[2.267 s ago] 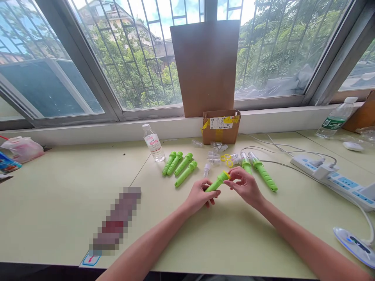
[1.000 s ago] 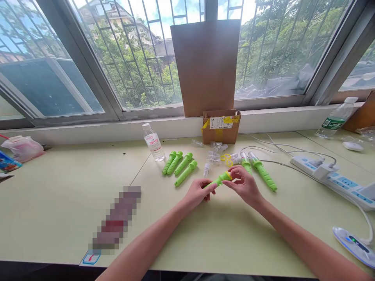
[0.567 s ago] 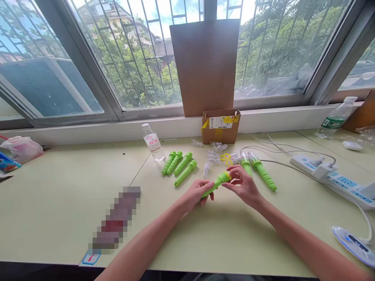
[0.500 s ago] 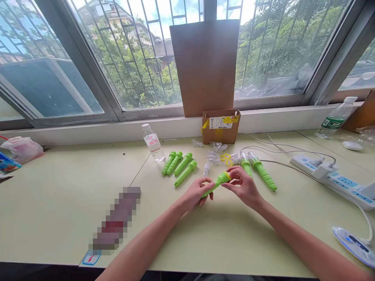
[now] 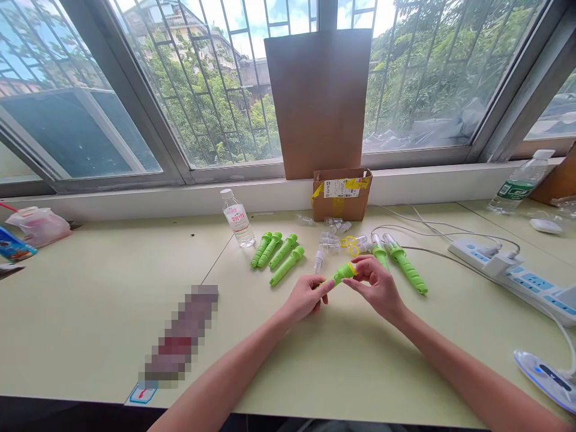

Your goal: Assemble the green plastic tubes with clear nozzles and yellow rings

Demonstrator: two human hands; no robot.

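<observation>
Left hand [image 5: 307,296]: shifted over lower end of green tube [image 5: 344,274]; wrapped round, presumably steadying.
Tube: above table [image 5: 382,367].
Right hand [image 5: 377,283]: pinched on yellow ring [image 5: 353,269], angled rightward likely for reach.

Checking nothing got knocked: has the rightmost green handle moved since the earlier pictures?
No; against the power strip, the rightmost green handle lies in the same place, left of it.

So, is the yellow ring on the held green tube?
On: the yellow ring rims the green tube; whether fully seated, I cannot tell.
</observation>
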